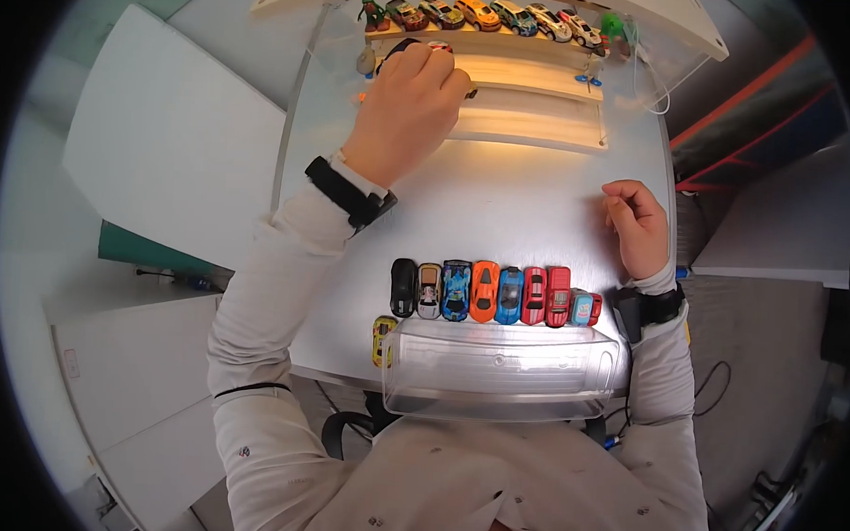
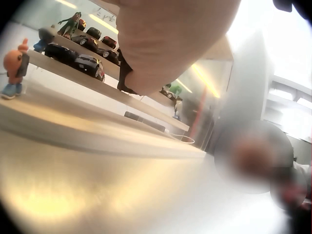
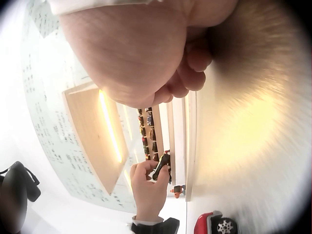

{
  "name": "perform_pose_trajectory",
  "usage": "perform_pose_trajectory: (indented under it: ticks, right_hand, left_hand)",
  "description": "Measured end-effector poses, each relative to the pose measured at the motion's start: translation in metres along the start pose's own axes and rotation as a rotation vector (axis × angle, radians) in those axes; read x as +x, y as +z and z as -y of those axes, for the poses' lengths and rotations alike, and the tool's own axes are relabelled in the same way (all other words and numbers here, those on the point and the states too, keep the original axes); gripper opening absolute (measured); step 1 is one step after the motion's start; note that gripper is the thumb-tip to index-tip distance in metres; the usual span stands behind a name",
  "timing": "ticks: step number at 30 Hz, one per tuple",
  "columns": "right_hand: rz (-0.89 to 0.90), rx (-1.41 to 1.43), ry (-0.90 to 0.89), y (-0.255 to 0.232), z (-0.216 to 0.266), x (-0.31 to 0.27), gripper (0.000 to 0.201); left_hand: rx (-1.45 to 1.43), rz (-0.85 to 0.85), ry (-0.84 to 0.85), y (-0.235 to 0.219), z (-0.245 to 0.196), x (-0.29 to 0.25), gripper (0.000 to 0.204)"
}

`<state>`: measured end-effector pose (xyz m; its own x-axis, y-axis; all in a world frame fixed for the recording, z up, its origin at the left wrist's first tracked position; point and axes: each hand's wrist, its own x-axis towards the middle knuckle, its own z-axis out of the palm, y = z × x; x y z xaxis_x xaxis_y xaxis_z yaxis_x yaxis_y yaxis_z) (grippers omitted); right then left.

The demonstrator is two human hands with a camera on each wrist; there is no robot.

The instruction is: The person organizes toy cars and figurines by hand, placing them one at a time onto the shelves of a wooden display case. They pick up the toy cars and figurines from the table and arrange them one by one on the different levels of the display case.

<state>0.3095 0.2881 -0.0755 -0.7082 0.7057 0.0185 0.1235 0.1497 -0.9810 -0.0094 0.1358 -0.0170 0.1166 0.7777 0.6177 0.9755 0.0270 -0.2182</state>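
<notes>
My left hand (image 1: 412,101) reaches to the tiered shelf at the back and pinches a black toy car (image 3: 161,166) between thumb and fingers. From above, the back of the hand mostly hides it. In the left wrist view, the dark car (image 2: 126,73) shows under the hand, close over the middle tier. Toy cars (image 2: 88,66) stand on that tier beside it. My right hand (image 1: 637,226) rests at the table's right side, fingers loosely curled and holding nothing.
Several toy cars fill the shelf's top tier (image 1: 484,35). An orange-headed figurine (image 2: 16,68) stands on the lowest tier. Near me, a row of toy cars (image 1: 484,291) lines a clear plastic bin (image 1: 495,399), with a yellow car (image 1: 382,341) at its left.
</notes>
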Motion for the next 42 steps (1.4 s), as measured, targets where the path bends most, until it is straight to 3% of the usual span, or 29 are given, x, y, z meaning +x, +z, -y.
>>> perform_pose_trajectory:
  ticks: [6, 11, 15, 18, 27, 42]
  right_hand:
    - [0.024, 0.003, -0.018, -0.001, -0.002, 0.0, 0.015]
    - [0.024, -0.001, -0.028, -0.001, -0.003, 0.001, 0.016]
    - [0.004, 0.013, -0.024, 0.0, -0.007, 0.002, 0.016]
    - [-0.01, -0.004, -0.017, 0.001, -0.006, 0.002, 0.016]
    - [-0.03, -0.012, -0.027, 0.002, -0.006, 0.002, 0.016]
    - [-0.019, 0.007, -0.028, 0.001, -0.008, 0.002, 0.016]
  left_hand:
    - [-0.253, 0.177, -0.208, -0.071, -0.032, -0.074, 0.026]
    - [-0.351, 0.486, -0.524, -0.124, -0.056, -0.141, 0.03]
    - [-0.717, 0.532, -0.578, -0.143, -0.07, -0.164, 0.046]
    - [-0.824, 0.609, -0.655, -0.15, -0.07, -0.169, 0.045]
    - [-0.772, 0.43, -0.5, -0.14, -0.063, -0.182, 0.034]
    - [-0.863, 0.548, -0.459, -0.14, -0.054, -0.176, 0.033]
